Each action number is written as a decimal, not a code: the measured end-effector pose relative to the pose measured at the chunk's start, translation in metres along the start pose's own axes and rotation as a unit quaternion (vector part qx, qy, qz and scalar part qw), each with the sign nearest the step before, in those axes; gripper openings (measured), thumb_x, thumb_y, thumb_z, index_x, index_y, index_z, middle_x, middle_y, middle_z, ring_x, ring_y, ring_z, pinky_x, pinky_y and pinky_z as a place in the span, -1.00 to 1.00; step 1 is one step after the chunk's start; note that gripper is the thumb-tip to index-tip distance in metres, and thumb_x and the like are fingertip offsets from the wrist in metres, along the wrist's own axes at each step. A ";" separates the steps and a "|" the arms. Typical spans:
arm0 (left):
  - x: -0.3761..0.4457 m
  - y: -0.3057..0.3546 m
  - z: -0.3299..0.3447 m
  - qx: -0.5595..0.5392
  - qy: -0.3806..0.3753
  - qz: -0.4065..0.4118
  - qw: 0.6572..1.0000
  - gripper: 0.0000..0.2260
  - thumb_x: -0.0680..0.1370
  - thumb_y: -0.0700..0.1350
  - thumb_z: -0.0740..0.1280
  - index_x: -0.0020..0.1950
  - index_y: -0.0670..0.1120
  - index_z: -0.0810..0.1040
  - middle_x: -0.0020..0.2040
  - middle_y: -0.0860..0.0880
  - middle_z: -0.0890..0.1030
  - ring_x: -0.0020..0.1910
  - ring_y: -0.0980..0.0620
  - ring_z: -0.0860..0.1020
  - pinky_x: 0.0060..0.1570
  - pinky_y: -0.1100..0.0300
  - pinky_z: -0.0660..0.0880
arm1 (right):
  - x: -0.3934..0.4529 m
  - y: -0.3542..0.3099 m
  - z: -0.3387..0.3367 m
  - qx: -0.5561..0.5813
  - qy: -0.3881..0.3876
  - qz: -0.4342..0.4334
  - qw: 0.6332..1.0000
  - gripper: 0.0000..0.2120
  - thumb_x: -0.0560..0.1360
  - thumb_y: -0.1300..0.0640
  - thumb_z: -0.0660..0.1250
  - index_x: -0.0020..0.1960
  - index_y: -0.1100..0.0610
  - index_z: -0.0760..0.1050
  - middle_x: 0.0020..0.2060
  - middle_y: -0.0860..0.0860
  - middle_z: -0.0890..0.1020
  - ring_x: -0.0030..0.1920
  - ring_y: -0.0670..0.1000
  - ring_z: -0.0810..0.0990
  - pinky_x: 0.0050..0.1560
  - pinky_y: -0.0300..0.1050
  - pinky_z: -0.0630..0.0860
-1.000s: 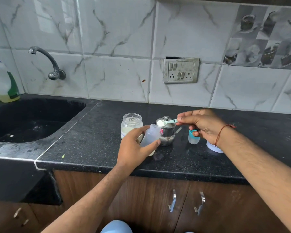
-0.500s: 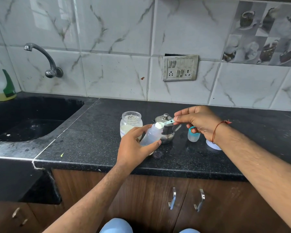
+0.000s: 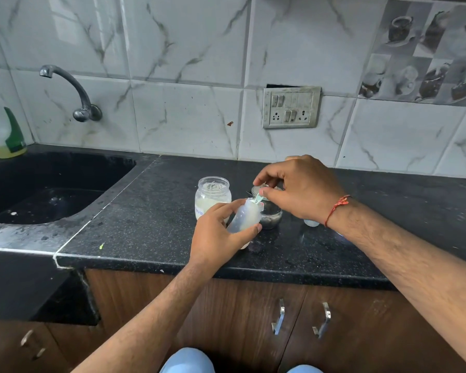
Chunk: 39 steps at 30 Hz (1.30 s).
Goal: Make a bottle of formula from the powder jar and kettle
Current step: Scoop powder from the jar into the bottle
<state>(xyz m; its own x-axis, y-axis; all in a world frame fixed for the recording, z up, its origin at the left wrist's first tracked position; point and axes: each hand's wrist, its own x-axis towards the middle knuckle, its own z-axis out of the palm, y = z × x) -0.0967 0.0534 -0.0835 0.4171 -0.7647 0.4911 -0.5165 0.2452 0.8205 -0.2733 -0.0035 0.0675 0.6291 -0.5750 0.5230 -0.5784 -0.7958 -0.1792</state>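
My left hand (image 3: 218,232) grips a clear baby bottle (image 3: 244,216), tilted with its open mouth up and to the right. My right hand (image 3: 301,189) pinches a small teal scoop (image 3: 258,198), tipped down into the bottle's mouth. The open glass powder jar (image 3: 212,195) with white powder stands on the black counter (image 3: 151,219) just left of the bottle. A small steel kettle (image 3: 271,218) stands behind the bottle, mostly hidden by my right hand.
A dark sink (image 3: 46,189) with a wall tap (image 3: 73,92) lies at the left, a detergent bottle (image 3: 3,127) in its corner. A small clear cap (image 3: 311,223) peeks out under my right wrist. A socket plate (image 3: 291,107) is on the tiled wall.
My right hand carried the scoop from above the kettle down and left to the bottle's mouth and tipped it over. My left hand kept the bottle tilted in place.
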 end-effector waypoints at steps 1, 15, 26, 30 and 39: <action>0.000 0.000 0.000 0.001 0.001 -0.001 1.000 -0.46 0.42 0.17 0.71 0.39 0.26 0.70 0.10 0.29 0.67 -0.09 0.41 0.53 -0.06 0.41 0.43 | -0.001 -0.003 -0.001 -0.005 -0.003 -0.008 1.000 -0.85 0.48 0.02 0.53 0.03 -0.17 0.73 -0.24 -0.23 0.71 -0.25 -0.29 0.54 -0.19 -0.32 0.42; 0.001 0.001 -0.002 0.007 0.000 0.004 1.000 -0.41 0.40 0.22 0.70 0.42 0.23 0.70 0.20 0.30 0.67 0.20 0.36 0.60 0.12 0.32 0.56 | 0.004 0.002 -0.010 0.039 -0.042 0.062 0.996 -0.83 0.44 0.03 0.56 0.02 -0.14 0.73 -0.34 -0.24 0.72 -0.22 -0.25 0.68 -0.02 -0.13 0.63; 0.001 -0.002 -0.001 0.017 0.004 0.014 1.000 -0.40 0.39 0.26 0.69 0.41 0.24 0.70 0.18 0.29 0.67 0.15 0.31 0.62 0.10 0.29 0.58 | 0.006 0.009 -0.008 0.075 -0.055 0.086 0.992 -0.80 0.43 0.08 0.57 0.01 -0.14 0.72 -0.33 -0.19 0.74 -0.29 -0.20 0.68 -0.14 -0.22 0.56; 0.001 -0.002 -0.001 0.019 0.004 0.010 1.000 -0.38 0.39 0.28 0.69 0.43 0.23 0.69 0.19 0.30 0.67 0.15 0.30 0.63 0.11 0.26 0.61 | 0.008 0.013 -0.006 0.130 -0.064 0.114 0.983 -0.82 0.43 0.14 0.59 0.00 -0.06 0.71 -0.34 -0.14 0.75 -0.39 -0.16 0.67 -0.16 -0.16 0.61; 0.003 -0.003 0.000 0.032 -0.013 0.010 0.999 -0.35 0.39 0.25 0.70 0.46 0.18 0.68 0.06 0.25 0.70 -0.25 0.19 0.52 -0.15 0.26 0.58 | 0.001 0.028 0.004 0.316 -0.065 0.290 0.901 -0.79 0.47 0.26 0.55 0.09 0.14 0.66 -0.23 0.08 0.79 -0.47 0.01 0.58 -0.50 -0.25 0.27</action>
<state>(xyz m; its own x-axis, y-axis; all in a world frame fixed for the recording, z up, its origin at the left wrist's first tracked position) -0.0942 0.0503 -0.0849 0.3878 -0.7753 0.4985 -0.5707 0.2227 0.7904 -0.2866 -0.0268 0.0595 0.3953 -0.9138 0.0937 -0.4448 -0.2796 -0.8509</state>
